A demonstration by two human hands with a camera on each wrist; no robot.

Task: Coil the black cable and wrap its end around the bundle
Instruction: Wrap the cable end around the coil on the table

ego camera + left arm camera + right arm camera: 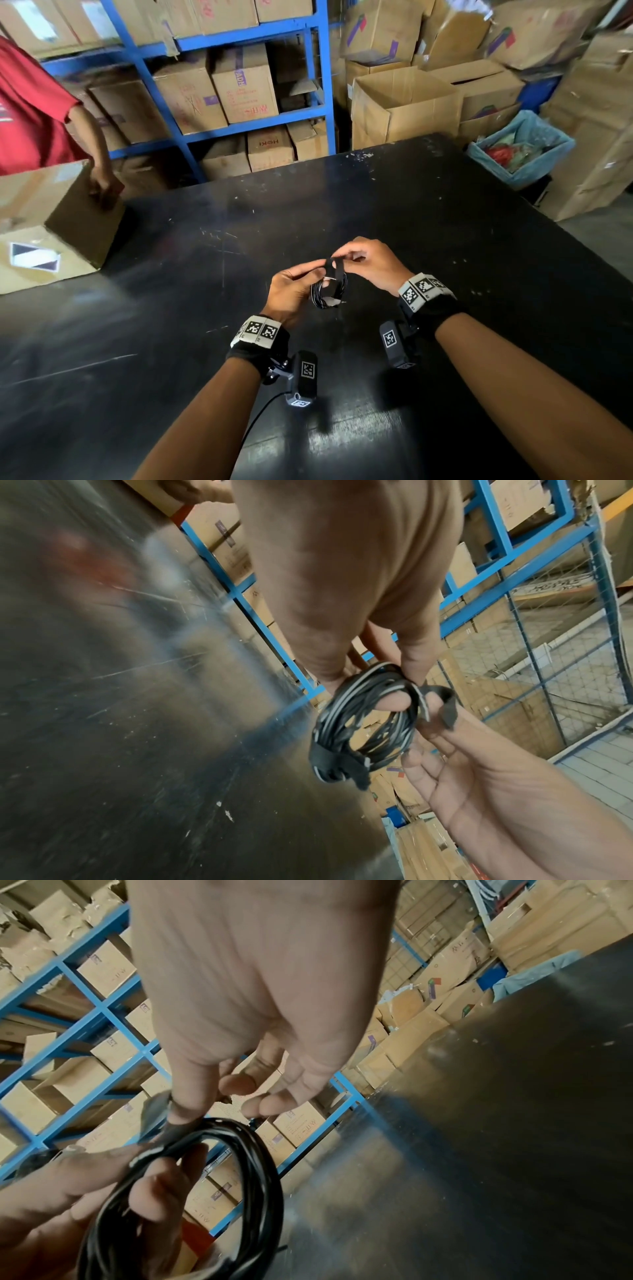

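Above the near middle of the black desk (428, 212), held clear of its surface: the black cable (329, 290), already wound into a small round coil of many loops. Left hand (291, 294) below and to the left of it, fingers curled, thumb and forefinger pinching the upper part of the bundle; in the right wrist view, left fingers (161, 1185) passing through the ring of the coil (240, 1177). Right hand (371, 263) above and to the right, thumb and forefinger pinching a short flat black strap (334, 264) at the top of the bundle, remaining fingers loosely curled. From the left wrist view: coil (363, 723) hanging between both hands, one black band (329, 758) already bound around its lower part, the second strap (445, 704) looped at the top against the right hand's fingers (441, 739). Whether this strap is the cable's own end: cannot tell. Both grips closed, left on the cable, right on the strap.

At the left edge of the desk, a cardboard box (51, 226), with another person's hand (102, 188) on its far corner, red sleeve above. Behind the desk, blue shelving (239, 120) stacked with cartons, an open carton (404, 109) and a bin lined in blue plastic (520, 147) to the right.
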